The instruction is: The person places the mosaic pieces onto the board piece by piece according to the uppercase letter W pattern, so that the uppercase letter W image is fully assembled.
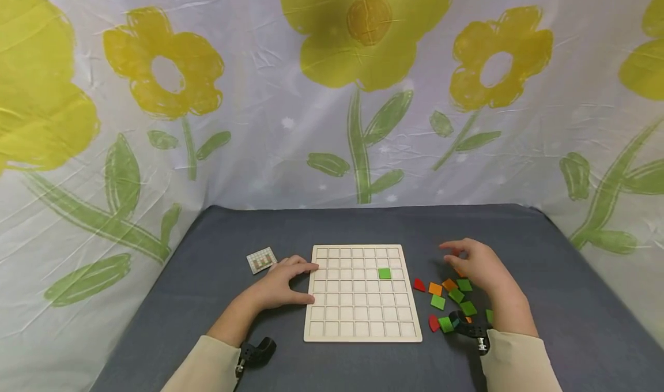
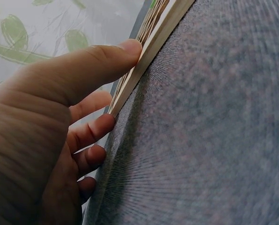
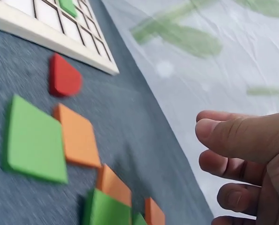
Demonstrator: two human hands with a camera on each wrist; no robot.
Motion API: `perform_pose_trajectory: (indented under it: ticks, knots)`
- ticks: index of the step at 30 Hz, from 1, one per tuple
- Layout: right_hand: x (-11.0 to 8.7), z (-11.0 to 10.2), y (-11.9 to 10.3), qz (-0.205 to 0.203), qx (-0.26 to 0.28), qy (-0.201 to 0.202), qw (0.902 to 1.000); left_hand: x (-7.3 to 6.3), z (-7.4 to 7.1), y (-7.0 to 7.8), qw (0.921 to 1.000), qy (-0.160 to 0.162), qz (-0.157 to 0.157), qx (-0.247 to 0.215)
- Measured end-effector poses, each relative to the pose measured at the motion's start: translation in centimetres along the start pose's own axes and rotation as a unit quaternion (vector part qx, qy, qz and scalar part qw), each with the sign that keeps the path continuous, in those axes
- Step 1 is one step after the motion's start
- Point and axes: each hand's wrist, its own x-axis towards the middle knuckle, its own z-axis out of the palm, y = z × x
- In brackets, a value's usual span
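Observation:
A wooden grid board (image 1: 362, 333) lies flat on the cloth, with one green square tile (image 1: 384, 273) in a cell toward its upper right. My left hand (image 1: 282, 283) touches the board's left edge with thumb and forefinger spread apart; in the left wrist view its thumb (image 2: 102, 63) rests on the rim. Over the loose tiles to the right of the board hovers my right hand (image 1: 479, 265). Its fingers are loosely bent and hold nothing visible. Below it are orange tiles (image 1: 435, 289), green tiles (image 1: 438, 302) and red rounded pieces (image 1: 419, 285).
A small card (image 1: 261, 260) with a coloured grid pattern lies beyond the left hand. Dark grey cloth (image 1: 249, 225) covers the table, and a flower-printed curtain (image 1: 259, 92) hangs behind it. Black wrist devices (image 1: 257, 352) are strapped at both sleeves; the right one overhangs some tiles.

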Motion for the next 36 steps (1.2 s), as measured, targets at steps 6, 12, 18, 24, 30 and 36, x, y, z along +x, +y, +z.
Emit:
perform_pose_trajectory:
  ticks: [6, 12, 18, 24, 30, 36]
  knots:
    - [-0.4, -1.0, 1.7, 0.026, 0.011, 0.002, 0.9996, 0.1, 0.0, -0.3, 1.0, 0.0, 0.003, 0.0]
    - [-0.7, -1.2, 3.4, 0.051, 0.023, -0.01, 0.9984, 0.0, -0.1, -0.2, 1.0, -0.001, 0.0, -0.003]
    - [-0.8, -0.9, 4.6, 0.069, 0.03, -0.036, 0.9965, -0.1, -0.1, -0.3, 1.0, -0.005, -0.005, -0.003]
    - [-0.7, -0.5, 4.8, 0.071, 0.022, -0.039, 0.9964, 0.0, 0.0, -0.3, 1.0, -0.003, -0.002, -0.003]
    - [-0.7, -0.1, 5.2, 0.072, 0.023, -0.03, 0.9966, 0.0, 0.2, -0.2, 1.0, 0.002, 0.002, 0.002]
    - [-0.8, -0.1, 5.5, 0.07, 0.023, -0.022, 0.9971, 0.0, 0.3, -0.1, 1.0, 0.005, 0.004, 0.006]
